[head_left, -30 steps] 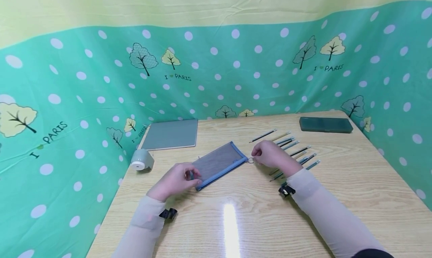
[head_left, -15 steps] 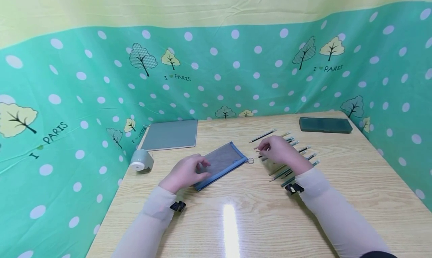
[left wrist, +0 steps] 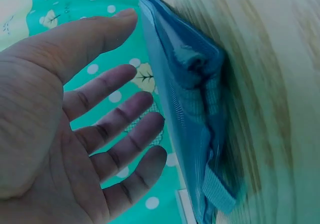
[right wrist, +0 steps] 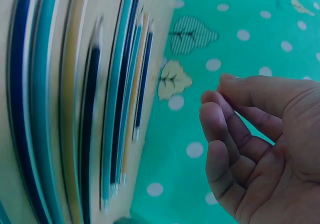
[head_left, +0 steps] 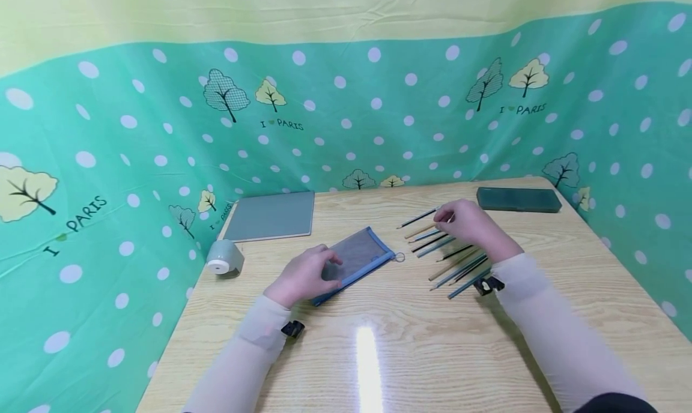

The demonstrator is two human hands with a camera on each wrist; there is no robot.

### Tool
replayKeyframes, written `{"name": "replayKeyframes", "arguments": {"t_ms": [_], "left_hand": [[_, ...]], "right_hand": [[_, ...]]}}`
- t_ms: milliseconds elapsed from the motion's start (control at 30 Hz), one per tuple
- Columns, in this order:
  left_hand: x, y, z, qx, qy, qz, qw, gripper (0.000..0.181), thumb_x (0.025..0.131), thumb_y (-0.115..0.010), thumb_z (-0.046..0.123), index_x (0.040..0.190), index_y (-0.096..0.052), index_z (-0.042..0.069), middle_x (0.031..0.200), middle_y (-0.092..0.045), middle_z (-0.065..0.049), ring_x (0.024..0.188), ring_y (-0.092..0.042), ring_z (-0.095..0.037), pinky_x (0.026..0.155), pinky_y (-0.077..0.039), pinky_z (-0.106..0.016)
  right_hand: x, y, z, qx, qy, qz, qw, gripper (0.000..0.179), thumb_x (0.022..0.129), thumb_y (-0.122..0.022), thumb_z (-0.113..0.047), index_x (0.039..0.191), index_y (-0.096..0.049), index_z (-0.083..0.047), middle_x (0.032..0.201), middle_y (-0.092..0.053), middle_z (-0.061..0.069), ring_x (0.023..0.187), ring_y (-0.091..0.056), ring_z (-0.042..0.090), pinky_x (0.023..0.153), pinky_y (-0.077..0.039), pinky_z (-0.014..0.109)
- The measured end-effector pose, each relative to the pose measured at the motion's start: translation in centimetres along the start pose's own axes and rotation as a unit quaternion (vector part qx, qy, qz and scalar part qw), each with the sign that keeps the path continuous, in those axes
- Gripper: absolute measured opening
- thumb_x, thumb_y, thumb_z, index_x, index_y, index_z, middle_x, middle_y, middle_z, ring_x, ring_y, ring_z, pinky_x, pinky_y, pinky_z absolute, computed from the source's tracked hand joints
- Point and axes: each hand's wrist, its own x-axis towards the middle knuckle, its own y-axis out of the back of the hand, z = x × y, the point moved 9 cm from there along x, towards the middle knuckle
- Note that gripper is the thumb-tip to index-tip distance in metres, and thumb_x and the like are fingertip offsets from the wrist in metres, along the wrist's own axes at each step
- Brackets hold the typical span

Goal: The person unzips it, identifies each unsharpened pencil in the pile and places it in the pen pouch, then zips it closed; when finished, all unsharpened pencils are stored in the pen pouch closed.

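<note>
Two hands are over a wooden table (head_left: 411, 341), well apart from each other. The left hand (head_left: 303, 275) lies on the near left part of a blue mesh pencil pouch (head_left: 359, 256), which is flat on the table, a little left of the middle. In the left wrist view the fingers (left wrist: 112, 129) of this hand are spread and almost straight, just beside the pouch (left wrist: 192, 109); they grip nothing. The pouch has a small ring (head_left: 400, 257) at its right end.

The right hand (head_left: 470, 222) hovers over the far end of a row of pencils (head_left: 449, 254), which lie side by side to the right of the pouch. In the right wrist view its fingers (right wrist: 225, 144) are loosely curled and hold nothing, and the pencils (right wrist: 100, 109) are beside it, not touched.

At the far left of the table lies a grey notebook (head_left: 272, 215), and in front of it, at the table edge, stands a small pale pencil sharpener (head_left: 224, 258). A dark flat case (head_left: 518, 200) is at the far right corner. A green cloth (head_left: 135, 137) with white dots and trees hangs around the table.
</note>
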Motion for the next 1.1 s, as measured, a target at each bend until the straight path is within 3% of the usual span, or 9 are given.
{"name": "replayKeyframes", "arguments": {"t_ms": [200, 433, 767, 1100], "left_hand": [[0.2, -0.5, 0.3, 0.014, 0.014, -0.018, 0.9996, 0.056, 0.081, -0.090, 0.046, 0.125, -0.070, 0.019, 0.122, -0.060, -0.005, 0.109, -0.057, -0.023, 0.095, -0.051, -0.043], [0.4, -1.0, 0.3, 0.035, 0.017, -0.025, 0.9989, 0.058, 0.079, -0.091, 0.050, 0.125, -0.069, 0.022, 0.122, -0.058, -0.002, 0.109, -0.055, -0.023, 0.092, -0.052, -0.042], [0.4, -1.3, 0.4, 0.048, 0.005, -0.025, 0.9985, 0.049, 0.080, -0.090, 0.047, 0.115, -0.069, 0.020, 0.113, -0.056, -0.001, 0.101, -0.054, -0.022, 0.084, -0.053, -0.043], [0.3, -1.5, 0.4, 0.048, 0.003, -0.023, 0.9986, 0.034, 0.088, -0.083, 0.043, 0.110, -0.071, 0.020, 0.112, -0.060, -0.001, 0.098, -0.056, -0.020, 0.084, -0.053, -0.042]], "right_hand": [[1.3, 1.1, 2.0, -0.022, -0.009, -0.010, 0.9997, 0.015, 0.101, -0.071, -0.013, 0.111, -0.077, -0.004, 0.098, -0.071, 0.007, 0.087, -0.065, 0.025, 0.074, -0.054, 0.045], [2.6, 1.7, 4.6, -0.027, -0.032, -0.024, 0.9988, 0.016, 0.101, -0.072, -0.014, 0.113, -0.077, -0.004, 0.101, -0.072, 0.007, 0.091, -0.066, 0.026, 0.079, -0.055, 0.046], [3.8, 0.9, 5.7, -0.030, -0.031, -0.035, 0.9985, 0.018, 0.100, -0.071, -0.011, 0.116, -0.076, -0.003, 0.108, -0.072, 0.011, 0.097, -0.067, 0.029, 0.083, -0.055, 0.048], [5.3, -0.1, 5.9, -0.053, -0.017, -0.038, 0.9977, 0.017, 0.099, -0.073, -0.013, 0.114, -0.078, -0.006, 0.108, -0.074, 0.010, 0.097, -0.068, 0.028, 0.083, -0.056, 0.049]]}}
